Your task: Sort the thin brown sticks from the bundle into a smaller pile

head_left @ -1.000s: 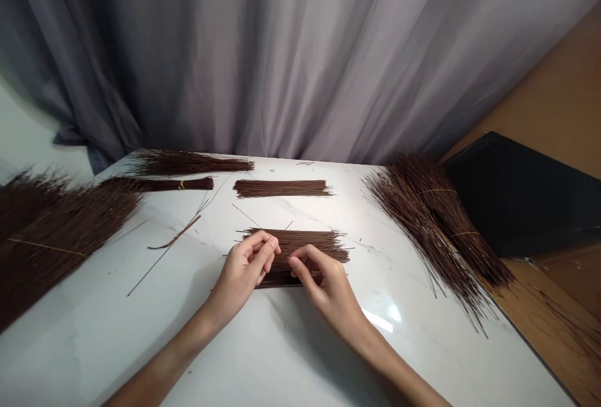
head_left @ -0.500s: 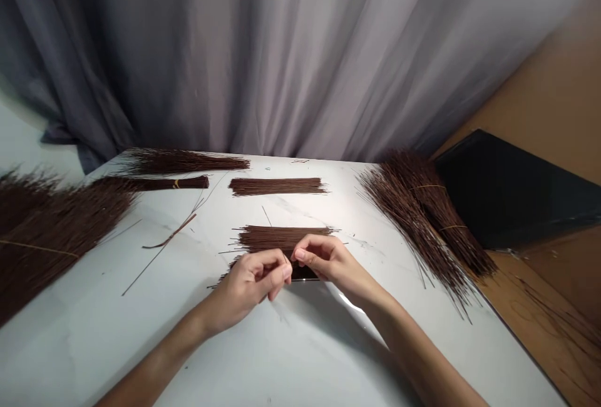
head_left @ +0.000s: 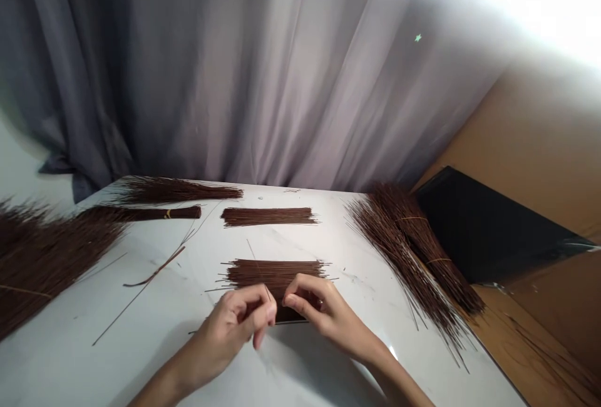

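Note:
My left hand [head_left: 230, 332] is closed in a pinch on a thin brown stick [head_left: 254, 255], which slants up and away over the sticks behind. Close by on its right, my right hand [head_left: 323, 313] has thumb and forefinger pressed together; whatever is between them is too small to make out. Just beyond both hands lies a flat row of brown sticks [head_left: 277, 272], side by side with uneven ends. The hands hide its near part, where a dark strip shows between them. A second neat row of sticks [head_left: 268, 216] lies farther back on the white table [head_left: 141, 357].
Loose bundles of brown twigs [head_left: 47, 263] cover the table's left side, near a bundle tied with a yellow band [head_left: 183, 213]. More tied twig bundles [head_left: 413, 257] lie at right, beside a black panel [head_left: 488, 225]. A grey curtain [head_left: 235, 81] hangs behind.
The view has tilted upward, so the table sits lower in the picture. My hands have moved slightly apart, and the stick in my left hand still slants away.

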